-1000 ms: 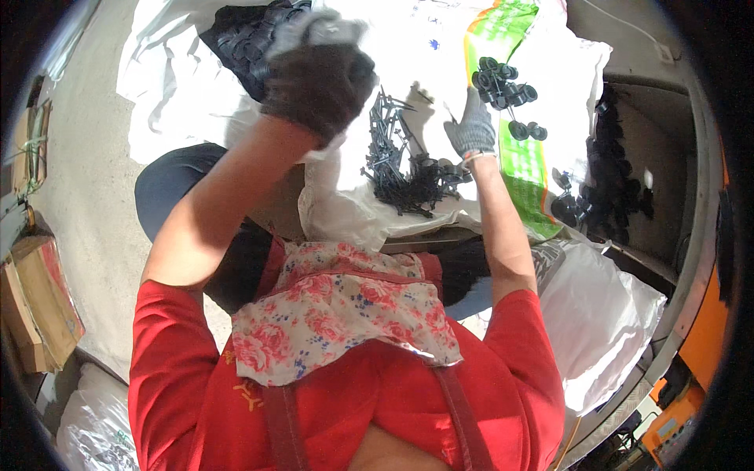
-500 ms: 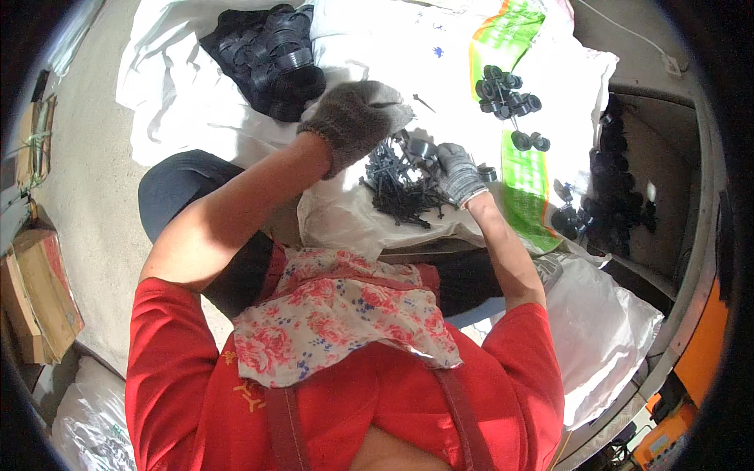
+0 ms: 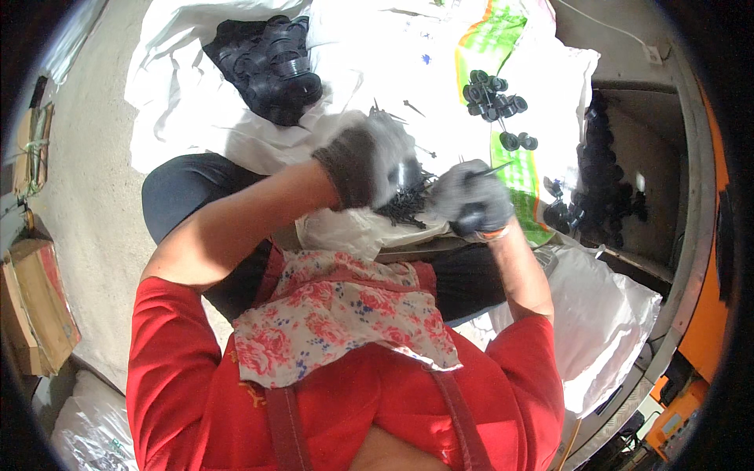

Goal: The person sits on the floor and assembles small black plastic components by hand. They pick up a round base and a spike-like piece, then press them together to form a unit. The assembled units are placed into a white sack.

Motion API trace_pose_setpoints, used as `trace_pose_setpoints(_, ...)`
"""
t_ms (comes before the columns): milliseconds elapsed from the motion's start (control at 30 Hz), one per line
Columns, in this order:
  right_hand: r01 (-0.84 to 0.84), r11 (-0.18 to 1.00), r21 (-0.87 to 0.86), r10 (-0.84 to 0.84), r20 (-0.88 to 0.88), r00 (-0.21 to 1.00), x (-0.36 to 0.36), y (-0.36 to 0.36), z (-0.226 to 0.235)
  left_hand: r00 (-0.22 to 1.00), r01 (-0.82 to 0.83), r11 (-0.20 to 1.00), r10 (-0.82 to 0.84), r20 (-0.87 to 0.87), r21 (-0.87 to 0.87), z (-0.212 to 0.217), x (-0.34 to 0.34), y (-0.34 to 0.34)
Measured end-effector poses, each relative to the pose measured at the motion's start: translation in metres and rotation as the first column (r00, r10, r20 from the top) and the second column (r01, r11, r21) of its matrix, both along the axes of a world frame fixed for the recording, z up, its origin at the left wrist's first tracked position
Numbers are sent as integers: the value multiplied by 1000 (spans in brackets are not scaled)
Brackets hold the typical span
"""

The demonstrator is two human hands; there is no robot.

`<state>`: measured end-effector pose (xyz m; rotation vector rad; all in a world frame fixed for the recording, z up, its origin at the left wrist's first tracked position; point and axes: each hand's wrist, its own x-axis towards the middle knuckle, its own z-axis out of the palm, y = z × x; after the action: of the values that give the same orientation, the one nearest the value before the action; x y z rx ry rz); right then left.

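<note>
Right gloved hand (image 3: 471, 198) has shifted slightly bodyward, fingers curled shut around what looks like a dark spike (image 3: 500, 168) jutting rightward. Left gloved hand (image 3: 374, 158) has come down beside the spike pile (image 3: 402, 210), which lies between both hands on the white sheet (image 3: 369, 55); too blurred to tell finger opening or grip, likely both hands handling parts now

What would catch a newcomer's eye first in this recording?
The gloved left hand and gloved right hand draw the eye, flanking a pile of thin black pieces at the centre, on white sheeting. A heap of round black parts stands out at upper left; the red shirt and floral apron fill the lower middle.
</note>
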<state>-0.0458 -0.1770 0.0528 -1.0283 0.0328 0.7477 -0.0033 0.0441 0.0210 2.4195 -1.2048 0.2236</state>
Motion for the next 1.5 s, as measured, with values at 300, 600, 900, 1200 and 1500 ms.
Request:
trace_pose_setpoints(300, 680, 713, -173, -408, 687, 602, 23, 67, -14, -280, -859, 403, -886, -370, -315, 12, -3, 3)
trace_pose_setpoints(600, 668, 532, -521, 72, 814, 577, 52, 76, -59, 982, -121, 883, 39, -186, -454, 3, 23, 13)
trace_pose_setpoints(900, 233, -99, -968, 456, 164, 875, 80, -39, -125, 755, -549, 800, 599, 266, -241, 16, 57, 53)
trace_pose_setpoints(1200, -116, -382, -917, 232, -217, 948, 29, -196, -284, 920, -358, 894, 287, -268, -271, -10, 38, 18)
trace_pose_setpoints(1500, 280, 786, -552, 94, 553, 828, 29, -11, -40, 237, -577, 783, -109, -966, -230, 1, 27, -12)
